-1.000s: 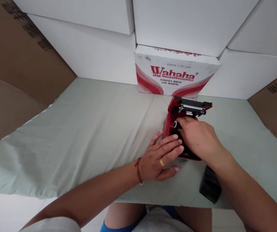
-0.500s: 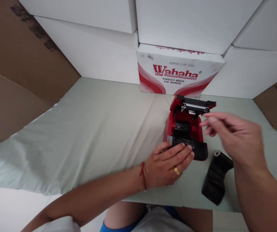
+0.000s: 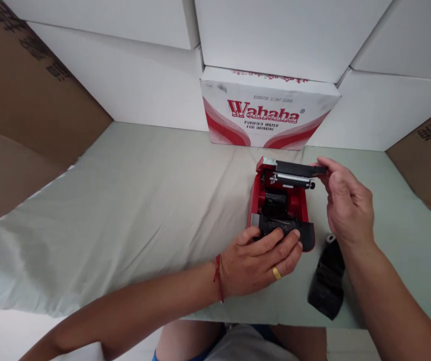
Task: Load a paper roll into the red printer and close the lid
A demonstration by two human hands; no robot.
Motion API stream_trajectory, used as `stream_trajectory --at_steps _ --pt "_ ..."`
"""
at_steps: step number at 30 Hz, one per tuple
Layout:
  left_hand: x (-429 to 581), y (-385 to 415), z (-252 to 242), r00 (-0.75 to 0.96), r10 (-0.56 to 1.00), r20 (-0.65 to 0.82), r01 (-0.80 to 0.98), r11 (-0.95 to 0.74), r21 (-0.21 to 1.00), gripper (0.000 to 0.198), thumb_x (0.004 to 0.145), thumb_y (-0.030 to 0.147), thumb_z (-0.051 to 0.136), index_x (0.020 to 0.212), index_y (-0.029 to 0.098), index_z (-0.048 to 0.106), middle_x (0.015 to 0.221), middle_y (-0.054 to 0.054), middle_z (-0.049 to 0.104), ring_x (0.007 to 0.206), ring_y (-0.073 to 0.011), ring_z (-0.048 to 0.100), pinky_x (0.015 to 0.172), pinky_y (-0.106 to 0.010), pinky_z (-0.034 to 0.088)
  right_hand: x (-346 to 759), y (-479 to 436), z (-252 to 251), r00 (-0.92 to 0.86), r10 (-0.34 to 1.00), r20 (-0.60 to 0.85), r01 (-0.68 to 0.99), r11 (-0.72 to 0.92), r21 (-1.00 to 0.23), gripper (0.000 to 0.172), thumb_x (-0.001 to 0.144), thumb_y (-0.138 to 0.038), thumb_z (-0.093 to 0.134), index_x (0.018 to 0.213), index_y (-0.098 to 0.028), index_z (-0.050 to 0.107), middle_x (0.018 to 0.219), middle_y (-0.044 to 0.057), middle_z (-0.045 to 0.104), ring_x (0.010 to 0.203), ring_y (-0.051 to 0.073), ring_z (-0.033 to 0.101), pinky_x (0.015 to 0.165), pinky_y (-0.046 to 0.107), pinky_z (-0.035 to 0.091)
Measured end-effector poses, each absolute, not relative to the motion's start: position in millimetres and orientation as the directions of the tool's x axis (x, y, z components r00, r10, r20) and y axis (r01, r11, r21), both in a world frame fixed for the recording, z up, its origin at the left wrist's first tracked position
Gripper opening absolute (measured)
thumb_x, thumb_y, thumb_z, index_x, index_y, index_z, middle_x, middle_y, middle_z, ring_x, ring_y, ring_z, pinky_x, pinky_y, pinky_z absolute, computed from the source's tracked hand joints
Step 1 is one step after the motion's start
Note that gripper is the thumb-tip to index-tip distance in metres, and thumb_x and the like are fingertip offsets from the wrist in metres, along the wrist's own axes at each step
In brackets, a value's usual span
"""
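Note:
A red and black machine that looks like a small label printer (image 3: 253,203) sits on the cloth with its lid (image 3: 294,169) raised. A shiny black roll (image 3: 275,201) lies inside the red body. My left hand (image 3: 262,260) rests with its fingers flat across the black front part, pressing near another black strip of film. My right hand (image 3: 347,200) pinches the right end of the lid between thumb and fingers. Beside my right forearm lies a loose black ribbon roll (image 3: 326,288), its pale core end showing and partly covered by the wrist.
Behind the printer stands a white and red Wahaha water carton (image 3: 268,113) against stacked white boxes (image 3: 294,35). Brown cardboard panels (image 3: 42,100) close in the left and right sides. A pale green cloth (image 3: 125,210) covers the table, whose front edge is by my legs.
My right hand has moved from beside the printer onto the lid's right end, and the lid has tipped slightly forward. My left hand stays on the front. The view has shifted a little.

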State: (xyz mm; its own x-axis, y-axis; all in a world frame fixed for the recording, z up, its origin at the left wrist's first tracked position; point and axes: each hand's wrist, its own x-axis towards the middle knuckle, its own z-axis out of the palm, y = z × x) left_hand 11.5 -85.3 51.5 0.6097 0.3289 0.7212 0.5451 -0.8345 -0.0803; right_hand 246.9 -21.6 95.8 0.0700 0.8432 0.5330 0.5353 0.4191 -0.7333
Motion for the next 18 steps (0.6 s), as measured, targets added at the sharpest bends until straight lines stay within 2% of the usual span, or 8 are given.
stream_trajectory --at_steps 3,9,14,16,18 --pt "13 -84 49 0.594 0.314 0.741 0.522 -0.851 -0.058 0.028 0.102 0.026 0.072 0.128 0.031 0.077 0.154 0.005 0.071 0.134 -0.0169 0.057 0.111 -0.033 0.038 245 -43 102 0.07 0.839 0.539 0.514 0.433 -0.74 0.039 0.113 -0.049 0.051 0.135 -0.033 0.079 0.13 0.005 0.082 0.125 0.029 0.075 0.117 0.056 0.055" --pt "15 -84 44 0.536 0.29 0.793 0.477 -0.879 -0.001 0.024 0.098 0.03 0.079 0.122 0.033 0.078 0.146 0.008 0.076 0.129 -0.0173 0.061 0.114 -0.034 0.037 260 -76 89 -0.199 0.788 0.582 0.534 0.585 -0.61 0.039 0.115 -0.038 0.047 0.139 -0.03 0.077 0.141 0.005 0.078 0.138 0.029 0.069 0.129 0.059 0.042" --pt "19 -85 42 0.519 0.283 0.807 0.462 -0.887 0.014 0.017 0.098 0.03 0.076 0.114 0.035 0.078 0.139 0.011 0.079 0.126 -0.0159 0.062 0.122 -0.033 0.033 266 -83 80 -0.308 0.765 0.565 0.622 0.612 -0.489 0.037 0.106 -0.012 0.056 0.133 -0.025 0.078 0.136 0.006 0.081 0.136 0.023 0.072 0.126 0.047 0.048" --pt "18 -84 44 0.497 0.306 0.812 0.435 -0.898 0.073 0.021 0.098 0.025 0.075 0.117 0.034 0.076 0.136 0.01 0.081 0.125 -0.0146 0.064 0.125 -0.033 0.032 265 -82 79 -0.318 0.76 0.567 0.638 0.614 -0.465 0.039 0.103 -0.007 0.058 0.132 -0.024 0.077 0.136 0.006 0.081 0.135 0.022 0.072 0.124 0.045 0.05" --pt "14 -80 49 0.458 0.331 0.825 0.364 -0.917 0.165 0.027 0.098 0.023 0.072 0.125 0.029 0.072 0.134 0.004 0.082 0.126 -0.0152 0.066 0.128 -0.035 0.032 262 -81 78 -0.305 0.758 0.577 0.635 0.613 -0.469 0.039 0.102 -0.006 0.058 0.131 -0.024 0.078 0.134 0.005 0.082 0.134 0.022 0.073 0.123 0.044 0.051"
